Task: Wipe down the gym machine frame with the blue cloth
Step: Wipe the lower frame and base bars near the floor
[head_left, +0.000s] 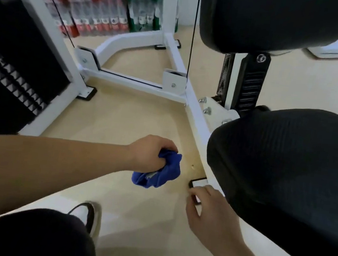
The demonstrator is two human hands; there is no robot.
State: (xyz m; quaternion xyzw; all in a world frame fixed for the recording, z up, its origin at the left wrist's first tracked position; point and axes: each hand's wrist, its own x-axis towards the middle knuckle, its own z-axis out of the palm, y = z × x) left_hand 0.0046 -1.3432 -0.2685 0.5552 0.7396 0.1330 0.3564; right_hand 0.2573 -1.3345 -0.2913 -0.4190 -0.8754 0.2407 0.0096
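We see painted metal, black padding and soft cloth

The frame [197,118] looks to us like metal under smooth, glossy white paint, fixed with bright bare-metal bolts [207,110] and a shiny coiled steel spring [224,75]. The seat pad [287,163] is matt black with a fine ribbed grain, and the back pad [273,19] is smoother with a dull sheen. We take the blue cloth [158,171], bunched in the left hand [149,155], for a soft, fuzzy, matt fabric. The floor [122,118] is smooth and pale beige, faintly glossy. The weight stack [11,66] looks dark and matt, and the frame's feet [87,94] seem black rubber or plastic.
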